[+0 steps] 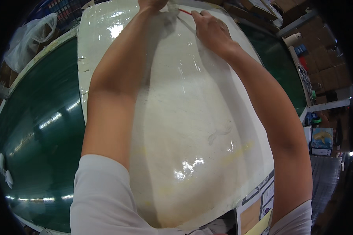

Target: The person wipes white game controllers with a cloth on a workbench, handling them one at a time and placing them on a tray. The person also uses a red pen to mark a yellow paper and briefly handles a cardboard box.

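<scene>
Both my arms reach forward over a glossy white board [176, 109]. At the far edge, my right hand [212, 32] is closed on a thin red stick [185, 12] that points left. The stick's tip meets a small, pale, blurry thing [173, 6] whose kind I cannot make out. Just left of that thing is my left hand [153, 4], cut off by the top of the picture. Its fingers are mostly out of sight, so whether it grips the pale thing is unclear.
Green work surface [39, 129] shows on both sides of the board. A clear plastic bag [29, 41] hangs at the far left, near a blue crate [66, 9]. Cardboard boxes [325, 78] are stacked at right. Near my right elbow lie printed sheets [255, 211].
</scene>
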{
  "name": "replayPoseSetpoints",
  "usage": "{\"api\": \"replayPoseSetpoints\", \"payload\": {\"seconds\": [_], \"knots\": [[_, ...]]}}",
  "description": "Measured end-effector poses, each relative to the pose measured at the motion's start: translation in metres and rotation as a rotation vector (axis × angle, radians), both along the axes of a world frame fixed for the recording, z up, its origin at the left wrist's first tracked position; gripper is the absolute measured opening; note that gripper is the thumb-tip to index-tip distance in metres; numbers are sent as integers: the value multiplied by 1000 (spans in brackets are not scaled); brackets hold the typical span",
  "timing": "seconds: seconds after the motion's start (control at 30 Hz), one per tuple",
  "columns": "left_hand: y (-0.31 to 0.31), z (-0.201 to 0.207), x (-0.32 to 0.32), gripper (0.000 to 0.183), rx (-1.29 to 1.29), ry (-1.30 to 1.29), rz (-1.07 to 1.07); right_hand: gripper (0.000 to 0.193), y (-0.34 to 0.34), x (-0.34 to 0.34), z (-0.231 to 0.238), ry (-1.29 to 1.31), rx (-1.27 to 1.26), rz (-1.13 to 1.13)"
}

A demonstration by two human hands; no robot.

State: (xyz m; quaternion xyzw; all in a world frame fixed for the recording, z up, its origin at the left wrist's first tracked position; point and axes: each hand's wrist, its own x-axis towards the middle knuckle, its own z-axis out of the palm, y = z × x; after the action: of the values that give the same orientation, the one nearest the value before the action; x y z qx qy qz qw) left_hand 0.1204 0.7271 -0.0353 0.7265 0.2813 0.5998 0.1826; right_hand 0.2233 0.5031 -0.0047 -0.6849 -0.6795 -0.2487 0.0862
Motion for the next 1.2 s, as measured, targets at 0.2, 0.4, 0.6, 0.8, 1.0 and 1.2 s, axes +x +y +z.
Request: {"api": "replayPoseSetpoints", "payload": {"seconds": [0.2,0.4,0.6,0.8,1.0,1.2], "knots": [[-11,1,-2,14,12,35,100,21,66,5,-13,-59,-5,-15],[-12,-4,3,14,31,-58,104,28,39,37,-7,-173,-60,-72],[19,-2,-22,20,-161,-461,355,26,10,44,-7,-165,41,-117],[6,-7,-17,20,-74,-240,367,27,-69,-31,-1,644,70,-110],[-22,4,-11,14,183,-24,563,23,-136,-104,-19,890,34,-144],[43,63,-62,31,-353,-26,678,23,-133,-103,-26,833,46,-113]]}}
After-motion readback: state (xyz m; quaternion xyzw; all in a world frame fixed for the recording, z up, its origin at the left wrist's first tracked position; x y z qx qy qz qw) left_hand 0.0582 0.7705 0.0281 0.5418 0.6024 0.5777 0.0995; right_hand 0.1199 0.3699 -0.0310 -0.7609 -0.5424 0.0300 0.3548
